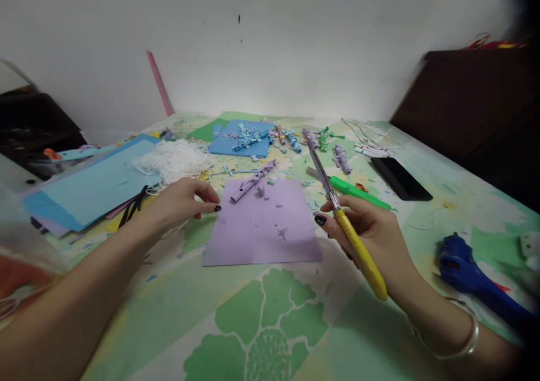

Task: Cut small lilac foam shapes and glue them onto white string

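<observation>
A purple foam-like sheet (257, 240) lies flat on the table between my hands. On its far part rests a rolled purple tube (253, 183) with cut-outs, beside small purple scraps (282, 233). At the sheet's left edge, my left hand (189, 198) has its thumb and fingers apart, with nothing visible between them. My right hand (363, 229), right of the sheet, holds yellow-handled scissors (360, 251), seen edge-on. Their blades look closed and point up and away. Just beyond that hand lies a green utility knife (358, 192) with its blade out.
A blue glue gun (472, 274) lies at the right, below a black phone (400, 178). White string (175, 161) is heaped near blue sheets (93, 184) on the left. Several curled pieces (248, 138) and a blue pad (223, 144) sit at the back before the wall.
</observation>
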`<action>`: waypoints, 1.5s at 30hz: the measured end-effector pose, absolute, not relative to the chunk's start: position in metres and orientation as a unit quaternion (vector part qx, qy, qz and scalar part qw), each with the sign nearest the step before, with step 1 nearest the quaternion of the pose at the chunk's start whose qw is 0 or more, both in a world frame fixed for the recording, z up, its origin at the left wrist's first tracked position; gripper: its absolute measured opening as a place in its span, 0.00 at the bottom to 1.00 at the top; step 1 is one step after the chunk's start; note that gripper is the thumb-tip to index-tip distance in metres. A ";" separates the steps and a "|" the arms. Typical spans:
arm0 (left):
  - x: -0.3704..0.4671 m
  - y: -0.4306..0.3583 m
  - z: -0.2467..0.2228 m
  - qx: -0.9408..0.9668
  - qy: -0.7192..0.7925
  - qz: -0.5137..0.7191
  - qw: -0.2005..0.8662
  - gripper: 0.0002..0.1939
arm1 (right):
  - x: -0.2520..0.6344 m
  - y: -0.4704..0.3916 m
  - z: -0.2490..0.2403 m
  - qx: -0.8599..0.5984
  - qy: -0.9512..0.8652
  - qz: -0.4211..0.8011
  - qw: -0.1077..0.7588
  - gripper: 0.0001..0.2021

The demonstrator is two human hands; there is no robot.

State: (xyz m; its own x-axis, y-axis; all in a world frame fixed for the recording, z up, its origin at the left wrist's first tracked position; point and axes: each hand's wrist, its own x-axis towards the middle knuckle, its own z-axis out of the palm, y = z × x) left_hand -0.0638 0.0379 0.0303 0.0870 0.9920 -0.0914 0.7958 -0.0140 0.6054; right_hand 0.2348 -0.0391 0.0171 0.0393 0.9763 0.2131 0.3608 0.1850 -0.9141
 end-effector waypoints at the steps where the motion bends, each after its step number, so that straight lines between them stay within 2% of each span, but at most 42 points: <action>1: -0.066 0.039 0.030 0.693 0.646 0.164 0.274 0.08 | 0.235 -0.039 0.017 -0.546 -0.609 0.327 0.473 0.13; 7: -0.059 0.040 0.026 0.727 0.630 0.093 0.256 0.09 | 0.238 -0.038 0.020 -0.519 -0.583 0.323 0.535 0.14; 12: -0.043 0.034 0.020 0.757 0.599 0.139 0.223 0.09 | 0.242 -0.035 0.021 -0.430 -0.555 0.340 0.625 0.12; 15: -0.028 0.024 0.016 0.773 0.566 0.166 0.234 0.09 | 0.248 -0.031 0.023 -0.368 -0.550 0.302 0.686 0.12; 18: -0.015 0.014 0.011 0.792 0.519 0.210 0.243 0.10 | 0.257 -0.028 0.030 -0.373 -0.512 0.258 0.729 0.15; 22: -0.002 0.002 0.007 0.831 0.451 0.240 0.221 0.09 | 0.268 -0.024 0.042 -0.338 -0.471 0.236 0.780 0.11; 27: 0.033 -0.011 0.008 0.854 0.372 0.252 0.261 0.07 | 0.275 -0.018 0.043 -0.320 -0.450 0.306 0.776 0.13; 29: 0.056 -0.012 0.009 0.860 0.350 0.230 0.291 0.12 | 0.276 -0.016 0.040 -0.333 -0.450 0.333 0.759 0.15; 31: 0.080 -0.011 0.011 0.859 0.355 0.197 0.312 0.24 | 0.276 -0.016 0.038 -0.346 -0.457 0.342 0.745 0.14; 32: 0.092 -0.010 0.011 0.863 0.352 0.183 0.313 0.27 | 0.277 -0.016 0.037 -0.350 -0.457 0.336 0.746 0.13; 35: 0.120 -0.006 0.012 0.886 0.321 0.168 0.288 0.29 | 0.277 -0.014 0.037 -0.350 -0.439 0.301 0.771 0.10; 38: 0.130 -0.005 0.012 0.902 0.287 0.122 0.299 0.24 | 0.278 -0.012 0.038 -0.333 -0.417 0.292 0.794 0.06; 42: 0.110 -0.004 0.011 0.883 0.296 0.168 0.325 0.07 | 0.278 -0.009 0.036 -0.348 -0.388 0.327 0.788 0.07; 45: 0.077 0.009 0.017 0.851 0.393 0.227 0.265 0.08 | 0.279 -0.009 0.031 -0.375 -0.391 0.336 0.770 0.08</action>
